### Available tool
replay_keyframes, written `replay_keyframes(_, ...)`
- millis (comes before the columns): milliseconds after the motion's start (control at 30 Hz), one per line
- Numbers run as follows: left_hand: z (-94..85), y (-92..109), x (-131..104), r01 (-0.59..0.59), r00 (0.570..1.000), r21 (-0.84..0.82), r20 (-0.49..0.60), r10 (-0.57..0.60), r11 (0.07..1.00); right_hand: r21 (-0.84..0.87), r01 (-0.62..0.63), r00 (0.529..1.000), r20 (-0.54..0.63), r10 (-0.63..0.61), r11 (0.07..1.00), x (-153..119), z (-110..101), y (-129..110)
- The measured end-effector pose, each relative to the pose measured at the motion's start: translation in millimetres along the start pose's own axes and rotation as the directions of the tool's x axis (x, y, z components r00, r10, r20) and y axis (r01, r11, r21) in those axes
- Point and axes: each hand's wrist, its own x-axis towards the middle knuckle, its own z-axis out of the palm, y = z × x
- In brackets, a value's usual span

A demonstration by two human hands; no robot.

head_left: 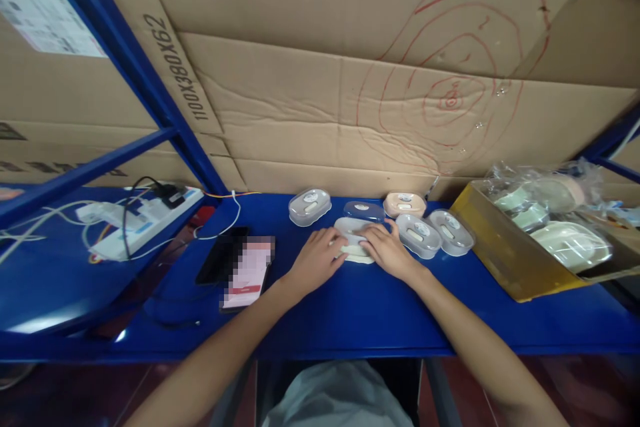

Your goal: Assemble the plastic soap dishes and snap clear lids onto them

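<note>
Both hands are on a pale oval case with a clear lid (354,228), low on the blue table. My left hand (319,257) has its fingers curled on the case's left side. On the right side, my right hand (389,250) grips it with bent fingers, the thumb raised. Behind the case lie a blue oval case (364,211) and a peach one (405,203). A clear-lidded case (309,207) sits at the back left. Two more, one (419,235) and another (451,232), stand side by side to the right.
A cardboard box (510,270) of plastic-wrapped pale items stands on the right. To the left are a phone with a lit screen (250,270), a dark phone (217,263) and a power strip (145,227) with cables. Cardboard (280,100) lines the back, beside blue frame bars.
</note>
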Motion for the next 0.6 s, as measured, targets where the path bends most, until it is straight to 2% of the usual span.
replay_keyframes(167,7.4,0.3,-4.2,-0.124,0.985,-0.010,0.120,0.124,0.992,-0.040,-0.143,0.982,-0.129,0.137,0.989,4.1,8.7,18.9)
replay_keyframes(267,6.2,-1.8,-5.0,-0.133,0.982,-0.018,0.132,0.134,0.991,-0.040,-0.177,0.970,-0.177,0.167,0.983,6.1,5.2,22.1)
replay_keyframes(333,1.8,-6.1,-0.3,-0.068,0.993,0.006,0.093,0.067,0.998,-0.022,-0.113,0.984,-0.139,0.109,0.993,5.2,1.0,15.5)
replay_keyframes(400,-3.8,-15.4,11.1,0.063,0.998,0.051,0.018,-0.064,0.997,0.010,0.010,0.999,-0.048,-0.009,1.000,2.9,-1.7,3.2)
replay_keyframes(500,-11.3,-40.4,37.4,0.276,0.960,0.103,-0.076,-0.269,0.956,0.054,0.160,0.983,0.083,-0.164,0.986,0.1,-1.1,-15.8)
replay_keyframes(600,-16.1,-70.8,59.4,0.400,0.917,0.092,-0.049,-0.397,0.912,0.040,0.173,0.975,0.138,-0.177,0.984,-0.3,-0.2,-23.1)
